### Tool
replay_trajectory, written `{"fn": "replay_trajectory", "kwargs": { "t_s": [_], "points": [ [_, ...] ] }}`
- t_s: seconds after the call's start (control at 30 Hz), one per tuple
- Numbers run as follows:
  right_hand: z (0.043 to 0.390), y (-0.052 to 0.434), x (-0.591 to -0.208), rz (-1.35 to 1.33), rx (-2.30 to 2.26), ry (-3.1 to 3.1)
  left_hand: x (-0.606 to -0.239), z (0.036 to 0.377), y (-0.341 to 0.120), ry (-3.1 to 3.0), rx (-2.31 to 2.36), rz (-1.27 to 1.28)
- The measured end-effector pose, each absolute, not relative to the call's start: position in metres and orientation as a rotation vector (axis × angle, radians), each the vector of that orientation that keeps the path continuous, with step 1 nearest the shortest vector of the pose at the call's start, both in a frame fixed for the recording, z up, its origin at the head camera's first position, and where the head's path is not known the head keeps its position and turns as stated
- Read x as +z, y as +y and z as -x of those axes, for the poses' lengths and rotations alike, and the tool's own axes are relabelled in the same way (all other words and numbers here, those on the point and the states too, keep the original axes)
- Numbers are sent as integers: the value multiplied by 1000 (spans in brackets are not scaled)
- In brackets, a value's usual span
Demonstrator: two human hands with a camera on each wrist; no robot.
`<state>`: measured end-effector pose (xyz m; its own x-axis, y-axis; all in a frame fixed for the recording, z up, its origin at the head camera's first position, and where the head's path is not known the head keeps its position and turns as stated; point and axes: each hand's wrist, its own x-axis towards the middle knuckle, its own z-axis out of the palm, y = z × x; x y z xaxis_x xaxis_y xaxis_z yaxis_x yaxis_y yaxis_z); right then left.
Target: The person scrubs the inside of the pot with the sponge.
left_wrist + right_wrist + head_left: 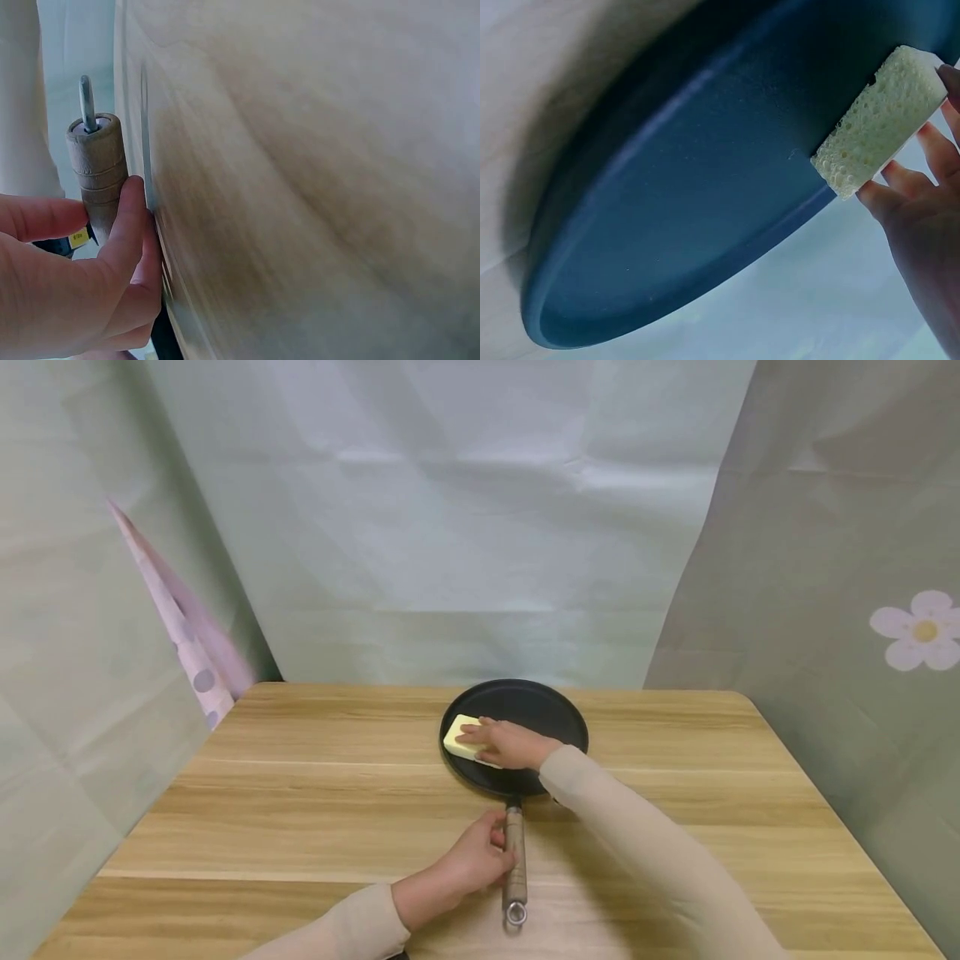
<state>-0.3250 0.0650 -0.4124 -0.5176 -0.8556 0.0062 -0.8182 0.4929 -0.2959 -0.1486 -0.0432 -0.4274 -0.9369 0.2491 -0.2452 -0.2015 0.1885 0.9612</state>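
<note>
A flat black pan point(540, 710) lies on the wooden table point(315, 793), its wooden handle point(514, 860) pointing toward me. My left hand point(480, 858) grips that handle, thumb and fingers curled round the handle point(99, 176). My right hand point(506, 745) holds a pale yellow sponge point(463, 737) and presses it on the pan's left part. In the right wrist view the sponge point(877, 120) sits against the dark pan surface point(705, 195), pinched by the fingers point(907, 180).
Pale cloth backdrops close the table in at the back and both sides. A folded pink dotted cloth point(187, 635) leans at the left rear corner. Bare tabletop spreads left and right of the pan.
</note>
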Motion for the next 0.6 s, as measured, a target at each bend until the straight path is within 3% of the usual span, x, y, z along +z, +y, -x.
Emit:
{"fn": "replay_trajectory", "kwargs": {
  "t_s": [0.6],
  "points": [
    [347,52,-415,1407,-356,2613,-426,146,-47,2156,1784,-96]
  ]
}}
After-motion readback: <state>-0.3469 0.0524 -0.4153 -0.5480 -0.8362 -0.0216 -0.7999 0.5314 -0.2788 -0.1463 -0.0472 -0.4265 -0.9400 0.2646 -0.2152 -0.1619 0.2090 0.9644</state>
